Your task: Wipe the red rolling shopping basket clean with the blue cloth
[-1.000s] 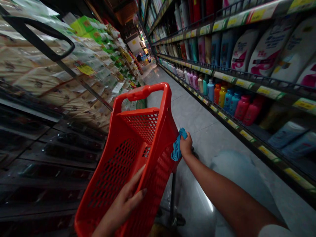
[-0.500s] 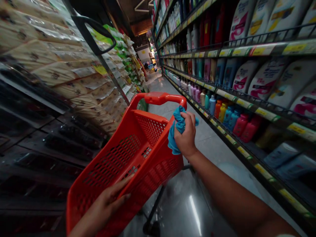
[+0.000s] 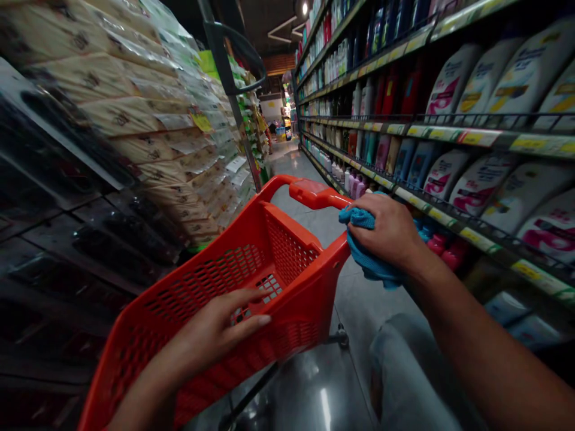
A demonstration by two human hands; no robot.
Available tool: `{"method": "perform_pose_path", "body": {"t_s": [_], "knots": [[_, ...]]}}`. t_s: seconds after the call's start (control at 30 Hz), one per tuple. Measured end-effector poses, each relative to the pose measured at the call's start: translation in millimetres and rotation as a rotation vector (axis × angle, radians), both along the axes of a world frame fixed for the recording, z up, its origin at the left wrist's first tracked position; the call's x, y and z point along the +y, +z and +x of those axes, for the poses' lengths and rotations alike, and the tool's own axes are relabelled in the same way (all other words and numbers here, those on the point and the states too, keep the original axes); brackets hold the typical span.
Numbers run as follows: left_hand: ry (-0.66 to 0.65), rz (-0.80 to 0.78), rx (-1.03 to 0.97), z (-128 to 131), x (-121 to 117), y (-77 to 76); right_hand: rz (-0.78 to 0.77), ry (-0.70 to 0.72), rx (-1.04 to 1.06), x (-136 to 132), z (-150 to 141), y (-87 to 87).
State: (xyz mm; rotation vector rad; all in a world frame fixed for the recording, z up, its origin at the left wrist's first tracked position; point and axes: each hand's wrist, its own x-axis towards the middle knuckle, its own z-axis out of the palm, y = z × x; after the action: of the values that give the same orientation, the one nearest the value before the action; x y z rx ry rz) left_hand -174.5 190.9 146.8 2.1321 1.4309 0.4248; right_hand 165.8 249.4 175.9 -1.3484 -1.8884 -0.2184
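Shelves (image 3: 476, 140) full of bottles run along the right, and a tall pile of packs (image 3: 121, 114) is on the left. Between them is a red cart (image 3: 309, 299). The left hand (image 3: 215, 326) is at its near rim, fingers a bit bent; I cannot tell if it grips. The right hand (image 3: 390, 227) squeezes a scrunched blue cloth (image 3: 377, 266) by the end of the cart's handle (image 3: 314, 194).

Crumpled blue cloth (image 3: 374, 260) @ handle (image 3: 314, 194) end of red perf. cart (image 3: 309, 299)
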Motion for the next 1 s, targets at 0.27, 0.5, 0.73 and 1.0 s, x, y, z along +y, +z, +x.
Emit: {"method": "perform_pose_path", "body": {"t_s": [0.27,0.5,0.73,1.0], "knots": [[-0.003,0.292,0.141,68.3,-3.7,-22.8,-0.154,0.237,-0.077,-23.4,7.6,21.3],[-0.107,0.605,0.086,50.8,-21.7,-21.1,-0.244,0.388,-0.126,22.8,11.1,40.1],[-0.129,0.674,0.036,47.2,-40.4,-19.5,-0.354,0.38,-0.239,100.1,-34.3,59.1],[-0.099,0.667,0.037,53.2,-50.2,-23.3,-0.35,0.235,-0.227,86.6,-31.3,53.2]]}}
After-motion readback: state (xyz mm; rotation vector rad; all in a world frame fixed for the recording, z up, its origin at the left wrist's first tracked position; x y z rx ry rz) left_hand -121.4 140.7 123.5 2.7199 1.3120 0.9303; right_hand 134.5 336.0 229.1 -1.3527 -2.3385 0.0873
